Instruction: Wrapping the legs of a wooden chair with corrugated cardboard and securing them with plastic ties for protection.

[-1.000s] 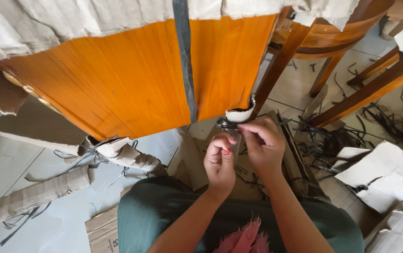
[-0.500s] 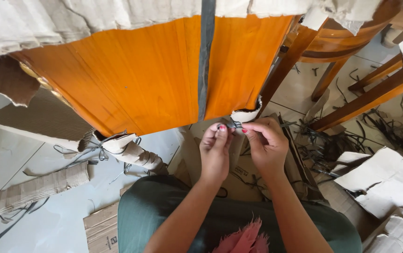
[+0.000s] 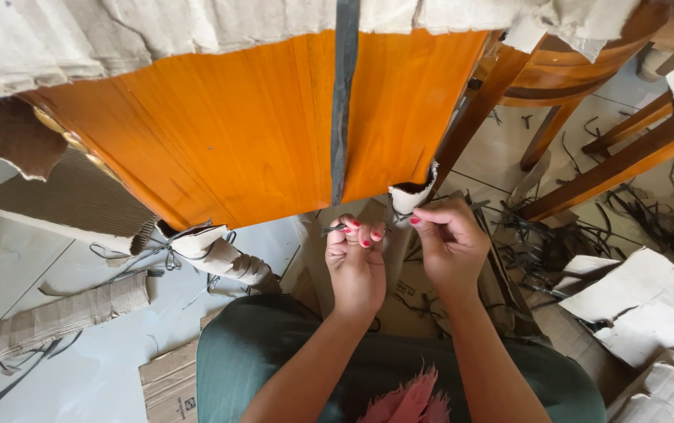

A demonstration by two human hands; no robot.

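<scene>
Since the earlier frame both our hands have drifted a bit lower and apart; the dark strap (image 3: 345,102) now runs nearly straight down the panel instead of slanting.

Our left hand (image 3: 356,262) has thumb + fingers pinched together on the strap's free end, a thin grey strip sticking out to the left of the knuckles. Our right hand (image 3: 450,243) is curled w/ fingertips closed on something small near the strip; can't tell exactly what it grips. Strap hangs from under the torn wrapping (image 3: 157,39) at top, down the middle of the orange wood panel (image 3: 227,133), ending just above our hands.

Around: panel is glossy, grained, w/ curved lower edge; its corner has a cardboard cap (image 3: 413,192) right by our right fingertips, partly blocking the strap end. Wrapping is off-white, ragged. Corrugated cardboard piece (image 3: 63,200) at left, a rolled cardboard sleeve (image 3: 219,254) below the panel edge, another flat one (image 3: 63,313) on the pale floor. Wooden chair legs (image 3: 587,164) at right, w/ a tangle of cut dark strap scraps (image 3: 564,243) beneath. White torn cardboard (image 3: 650,305) lower right.
</scene>
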